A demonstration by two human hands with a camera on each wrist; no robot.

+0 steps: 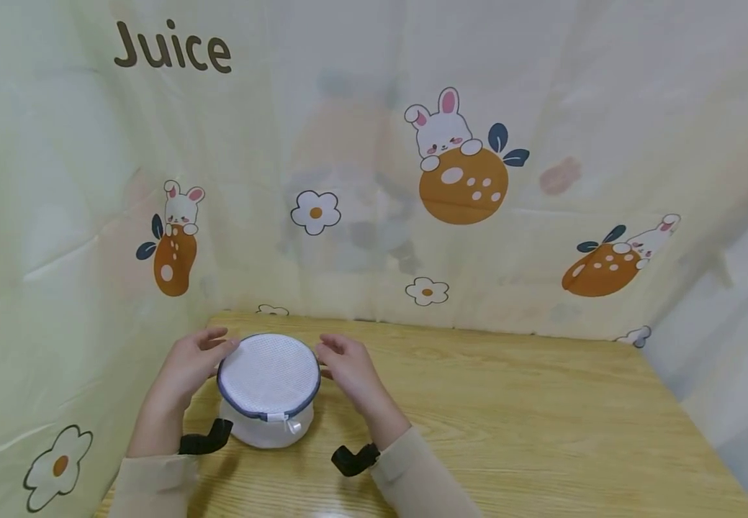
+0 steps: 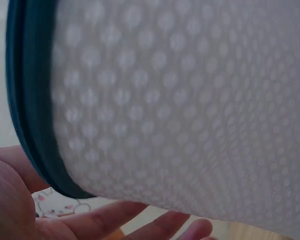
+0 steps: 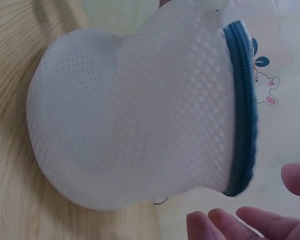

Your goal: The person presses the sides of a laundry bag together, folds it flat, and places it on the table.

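Observation:
A round white mesh laundry bag [image 1: 270, 374] with a blue zipped rim stands upright on the wooden table, its lid on top. White zip tape and a small pull [image 1: 292, 426] hang at the front of the rim. On the bag's left side is my left hand [image 1: 195, 363], thumb right at the rim; its fingers [image 2: 97, 220] lie extended along the mesh and are partly hidden behind it. My right hand [image 1: 348, 363] is at the right side, fingers loosely bent. In the right wrist view, its fingertips [image 3: 220, 222] are slightly apart from the blue rim.
A pale curtain [image 1: 361, 144] printed with rabbits, oranges and flowers encloses the back and sides of the table. Wooden tabletop [image 1: 529, 417] extends to the right. Black straps with camera mounts [image 1: 354, 460] sit at both wrists.

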